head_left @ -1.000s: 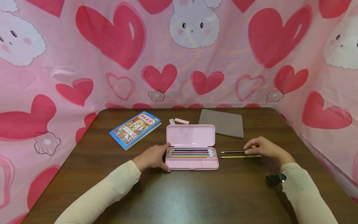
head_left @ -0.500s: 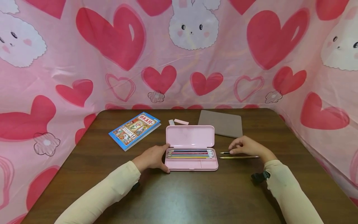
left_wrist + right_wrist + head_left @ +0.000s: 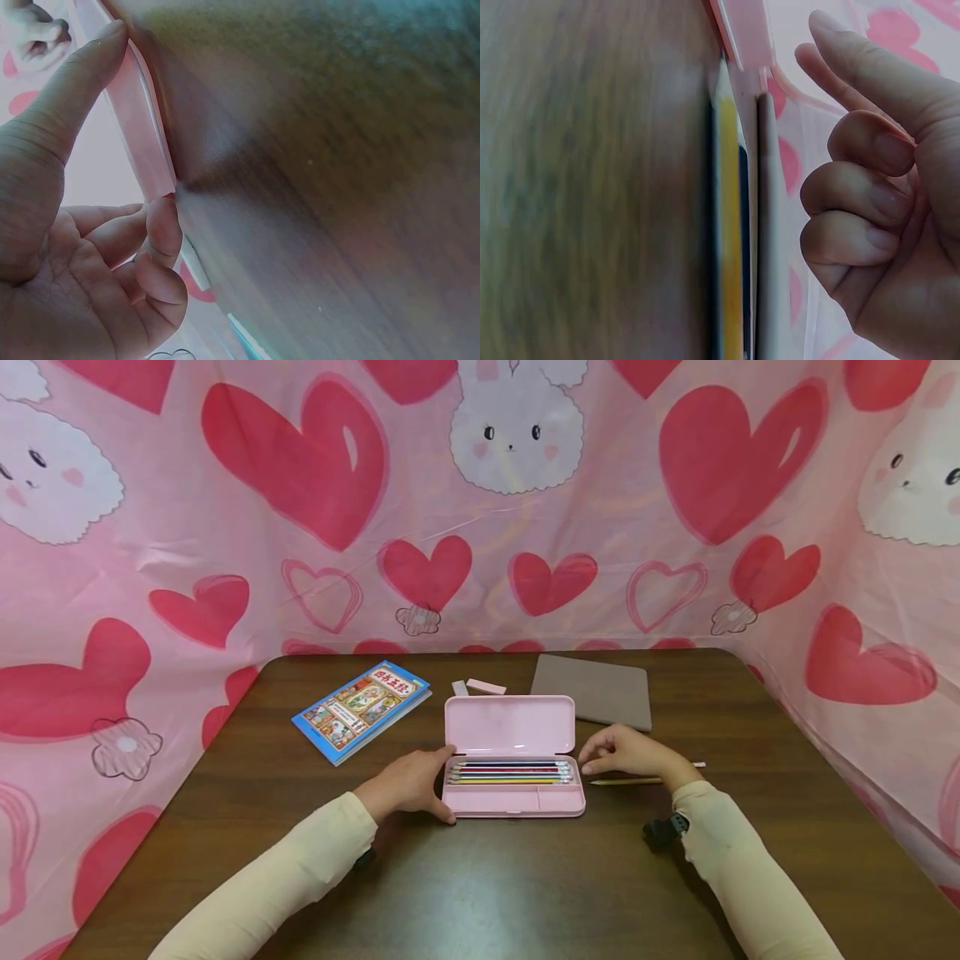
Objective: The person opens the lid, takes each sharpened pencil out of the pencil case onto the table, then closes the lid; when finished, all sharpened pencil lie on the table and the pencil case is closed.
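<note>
An opened pink pencil case lies mid-table, with several pencils along its rear compartment. My left hand holds the case's left end, thumb at the front edge and index finger at the back corner; the left wrist view shows the thumb against the pink wall. Just right of the case hovers my right hand, holding nothing. In the right wrist view, its thumb and index finger reach out while the other fingers curl. A yellow pencil and a dark pencil, partly hidden, lie on the table beneath it.
Behind the case are a pink eraser-like block and a small pale piece. A blue-covered book lies back left, a grey-brown flat notebook-like item back right. A pink patterned cloth surrounds the table.
My right hand has moved left over the two loose pencils, up to the right end of the case. The pencils stay on the table. My left hand keeps its place.
</note>
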A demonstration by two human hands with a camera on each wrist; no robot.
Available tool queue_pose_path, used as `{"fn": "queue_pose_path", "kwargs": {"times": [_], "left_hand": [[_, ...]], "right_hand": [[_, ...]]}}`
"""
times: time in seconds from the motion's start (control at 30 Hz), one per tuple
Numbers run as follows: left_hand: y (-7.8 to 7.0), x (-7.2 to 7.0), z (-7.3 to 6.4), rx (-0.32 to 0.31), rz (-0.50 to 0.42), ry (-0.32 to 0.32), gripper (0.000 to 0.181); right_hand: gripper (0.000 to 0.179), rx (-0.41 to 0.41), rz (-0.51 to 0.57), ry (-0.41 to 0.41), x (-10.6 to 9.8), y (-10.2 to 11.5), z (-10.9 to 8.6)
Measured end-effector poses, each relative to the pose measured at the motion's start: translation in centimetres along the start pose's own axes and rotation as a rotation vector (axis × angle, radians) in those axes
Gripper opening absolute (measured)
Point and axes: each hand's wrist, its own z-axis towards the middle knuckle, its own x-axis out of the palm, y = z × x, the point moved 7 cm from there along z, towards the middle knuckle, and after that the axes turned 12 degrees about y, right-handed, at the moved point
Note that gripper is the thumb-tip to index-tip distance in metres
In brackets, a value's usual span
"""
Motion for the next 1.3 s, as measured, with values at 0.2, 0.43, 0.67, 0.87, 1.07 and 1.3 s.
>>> {"fn": "queue_pose_path", "kwargs": {"times": [0.2,0.43,0.67,0.87,1.07,1.3], "left_hand": [[0.0,0.1,0.1,-0.004,-0.006,0.003,0.105],[0.1,0.1,0.2,-0.012,-0.013,0.005,0.104],[0.2,0.0,0.2,-0.009,-0.004,0.005,0.105],[0.2,0.0,0.3,-0.009,-0.011,0.002,0.105],[0.1,0.1,0.4,-0.019,-0.007,0.014,0.104],[0.0,0.0,0.3,-0.015,0.005,0.003,0.106]], "right_hand": [[0.014,-0.009,-0.002,0.028,0.8,0.2,1.0],[0.012,0.017,-0.034,0.057,1.4,0.8,1.7],[0.008,0.047,-0.158,0.06,1.4,1.5,2.2],[0.012,0.141,-0.245,0.074,1.4,1.9,2.7],[0.013,0.196,-0.265,0.092,1.5,2.1,2.7],[0.015,0.211,-0.275,0.114,1.7,2.2,2.9]]}}
